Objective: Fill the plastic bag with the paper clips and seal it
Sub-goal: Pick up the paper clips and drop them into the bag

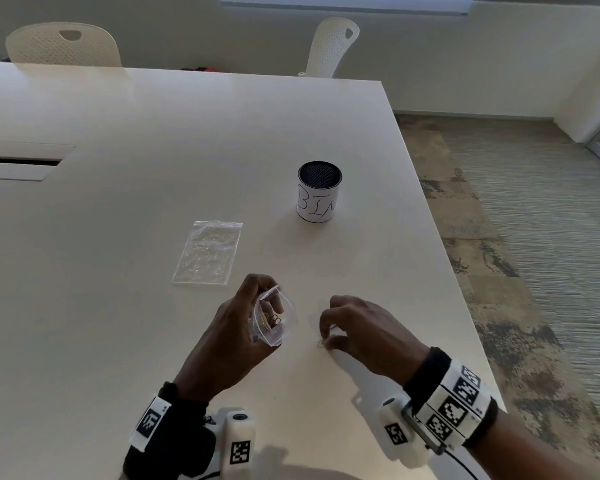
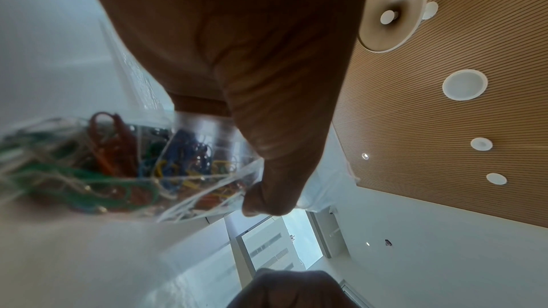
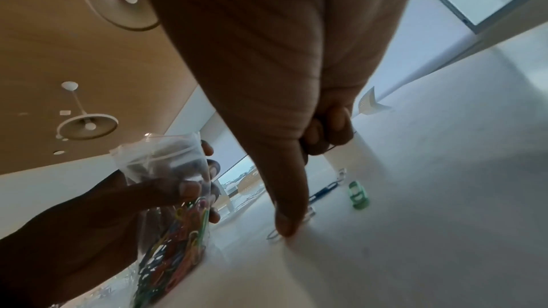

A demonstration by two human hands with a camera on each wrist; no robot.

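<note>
My left hand (image 1: 257, 306) holds a small clear plastic bag (image 1: 274, 323) upright just above the white table (image 1: 153, 133), its mouth open at the top. Coloured paper clips (image 2: 124, 163) fill the bag's lower part (image 3: 175, 231). To its right, my right hand (image 1: 328, 337) is curled down onto the table. Its thumb (image 3: 284, 221) and forefinger pinch a thin wire paper clip (image 1: 320, 344) lying there, and the other fingers are curled into the palm. A blue clip (image 3: 323, 191) and a green clip (image 3: 358, 196) lie on the table just beyond the right hand.
A flat pile of empty clear bags (image 1: 207, 252) lies beyond my left hand. A mesh cup labelled BIN (image 1: 319, 194) stands farther back. The table's right edge (image 1: 465, 306) runs close to my right wrist. Two white chairs stand at the far side.
</note>
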